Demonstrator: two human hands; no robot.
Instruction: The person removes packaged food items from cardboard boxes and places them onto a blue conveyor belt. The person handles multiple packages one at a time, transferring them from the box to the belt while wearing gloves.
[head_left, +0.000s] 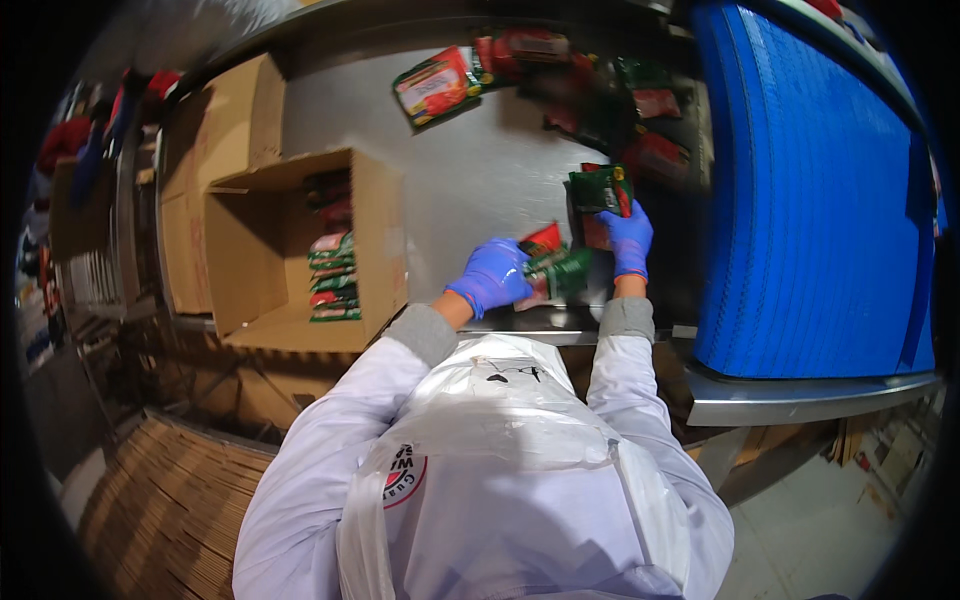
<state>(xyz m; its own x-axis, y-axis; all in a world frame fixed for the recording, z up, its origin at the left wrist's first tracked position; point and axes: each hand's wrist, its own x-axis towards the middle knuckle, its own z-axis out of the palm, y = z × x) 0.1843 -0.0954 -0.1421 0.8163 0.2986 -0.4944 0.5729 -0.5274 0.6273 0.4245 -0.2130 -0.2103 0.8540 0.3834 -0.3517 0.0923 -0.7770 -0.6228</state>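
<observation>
My left hand (493, 277), in a blue glove, is closed around the near end of a few red and green plastic food packets (568, 274), blurred and fanned out over the metal table's front edge. In my right hand (631, 238), gloved the same, is a green packet (598, 190), with more red film showing beneath it. To the left, an open cardboard box (281, 326) lies with its mouth towards me. A stack of similar packets (334, 281) stands inside against its right wall.
More packets (437, 88) lie loose at the back of the steel table (465, 165). A ribbed blue conveyor belt (817, 210) runs along the right. Another cardboard box (247, 112) stands behind the open one. Flattened cardboard (169, 495) is stacked low at left.
</observation>
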